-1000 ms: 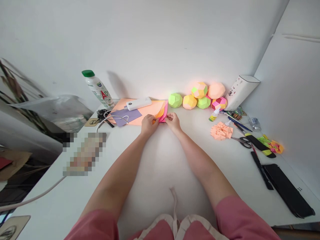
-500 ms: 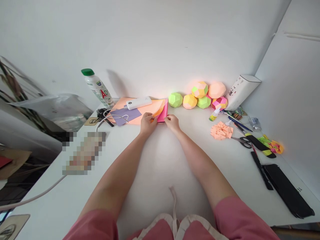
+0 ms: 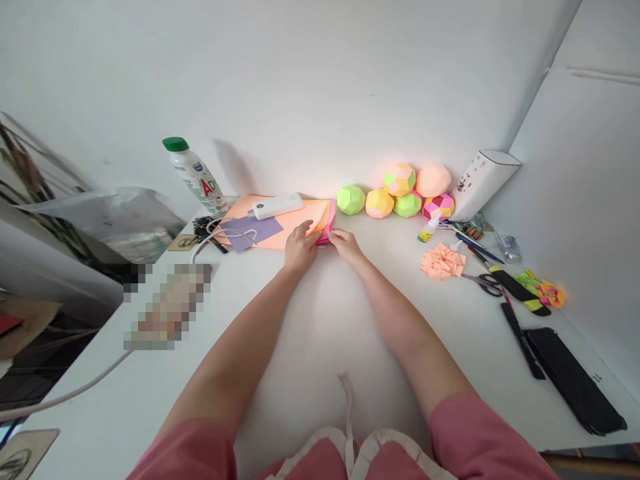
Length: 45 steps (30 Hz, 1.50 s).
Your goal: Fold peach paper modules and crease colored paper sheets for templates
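Note:
Coloured sheets lie stacked against the wall. My left hand point(image 3: 300, 248) rests over their near edge, its fingers stretched and apart, with the thumb on the pink paper sheet point(image 3: 329, 223). That pink sheet shows along the right end of the stack, beside an orange-yellow sheet point(image 3: 321, 221) with a lifted edge. My right hand point(image 3: 346, 245) pinches the pink sheet at its near right corner; the fingertips are small and partly hidden. Under these lies a large peach sheet point(image 3: 295, 219), bearing a purple paper piece point(image 3: 267, 230) and a white power bank point(image 3: 278, 205).
Several paper balls, one of them green point(image 3: 351, 199), sit along the wall. A glue bottle point(image 3: 429, 229), folded peach pieces point(image 3: 443, 261), scissors point(image 3: 487, 285) and a black case point(image 3: 575, 380) lie at right. On the left stand a white bottle point(image 3: 197, 177) and a cable point(image 3: 200, 248).
My left hand has loosened its pinch on the orange sheet and spread its fingers. The orange sheet's edge has dropped back flatter. My right hand stays at the pink corner.

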Motion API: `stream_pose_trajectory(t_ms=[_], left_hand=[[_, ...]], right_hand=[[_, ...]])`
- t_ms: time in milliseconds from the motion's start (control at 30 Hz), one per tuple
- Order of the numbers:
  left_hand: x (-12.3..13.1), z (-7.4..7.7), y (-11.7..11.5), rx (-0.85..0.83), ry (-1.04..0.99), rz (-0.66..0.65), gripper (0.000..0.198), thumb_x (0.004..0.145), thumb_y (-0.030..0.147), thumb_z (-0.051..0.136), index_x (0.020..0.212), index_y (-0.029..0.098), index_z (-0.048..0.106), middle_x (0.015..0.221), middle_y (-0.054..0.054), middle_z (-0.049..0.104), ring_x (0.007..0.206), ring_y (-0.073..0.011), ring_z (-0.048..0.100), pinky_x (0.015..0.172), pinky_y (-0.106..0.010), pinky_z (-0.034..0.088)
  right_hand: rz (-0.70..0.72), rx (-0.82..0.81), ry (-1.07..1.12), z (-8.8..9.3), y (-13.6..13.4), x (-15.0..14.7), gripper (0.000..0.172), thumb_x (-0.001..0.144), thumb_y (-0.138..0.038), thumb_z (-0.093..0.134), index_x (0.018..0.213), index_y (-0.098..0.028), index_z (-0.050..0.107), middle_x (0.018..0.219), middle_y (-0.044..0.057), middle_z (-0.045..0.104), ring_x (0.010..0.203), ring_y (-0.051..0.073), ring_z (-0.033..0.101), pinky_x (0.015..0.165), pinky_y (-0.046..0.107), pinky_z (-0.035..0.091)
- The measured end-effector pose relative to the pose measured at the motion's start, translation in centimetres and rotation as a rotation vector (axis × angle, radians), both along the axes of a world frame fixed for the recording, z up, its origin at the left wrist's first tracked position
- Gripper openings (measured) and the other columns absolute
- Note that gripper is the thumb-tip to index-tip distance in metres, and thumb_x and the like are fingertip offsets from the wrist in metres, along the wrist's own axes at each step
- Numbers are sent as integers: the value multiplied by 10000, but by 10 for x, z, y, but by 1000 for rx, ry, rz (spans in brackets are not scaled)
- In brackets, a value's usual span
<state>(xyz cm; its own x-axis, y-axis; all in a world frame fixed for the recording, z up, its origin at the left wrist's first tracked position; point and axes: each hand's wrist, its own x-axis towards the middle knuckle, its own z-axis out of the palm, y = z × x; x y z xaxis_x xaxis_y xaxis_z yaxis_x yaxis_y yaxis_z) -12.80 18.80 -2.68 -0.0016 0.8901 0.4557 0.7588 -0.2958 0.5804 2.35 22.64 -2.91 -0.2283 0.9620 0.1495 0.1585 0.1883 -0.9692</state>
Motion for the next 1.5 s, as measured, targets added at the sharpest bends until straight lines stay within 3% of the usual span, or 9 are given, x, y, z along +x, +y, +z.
stream_pose_trajectory(t_ms=[267,567,967,1167,1400,1500], left_hand=[[-6,2,1,-135,-198,-19,291,851,364,563,1073,247,710,1296,-59,553,1204,-237,542,1015,-360,469],[-7,1,3,-192,-309,-16,253,829,334,615,1044,253,721,1255,-48,571,1217,-225,534,1048,-349,436],[-8,-1,6,-164,-327,-54,265,828,352,583,1030,250,720,1205,-48,589,1178,-223,549,1057,-361,424],[-9,-4,7,-146,-317,-59,277,825,366,575,1028,245,720,1201,-57,593,1163,-222,559,1055,-367,425],[-9,-3,6,-127,-277,-61,294,841,373,551,1043,234,713,1200,-62,600,1151,-218,571,1040,-355,440],[-8,-3,6,-115,-243,-53,290,851,372,536,1037,237,713,1184,-59,604,1138,-219,574,1030,-356,446]], right_hand=[[51,-31,82,2,-2,4,287,800,-447,557,695,-188,622,774,-16,577,813,152,565,762,267,462],[58,-52,99,4,-4,4,297,794,-464,565,711,-185,624,789,-10,583,826,157,571,771,266,463],[47,-59,76,3,-3,4,283,811,-449,573,754,-189,668,779,-1,621,836,172,595,776,279,479],[50,-56,80,3,-2,6,258,827,-403,552,743,-187,667,890,6,664,870,164,613,825,289,486],[-16,-79,52,-1,0,1,233,791,-300,596,1003,-208,621,1010,28,676,970,167,636,884,313,505],[-103,-71,-3,2,-2,0,245,761,-250,602,1003,-217,581,1031,23,658,967,157,626,882,311,501]])
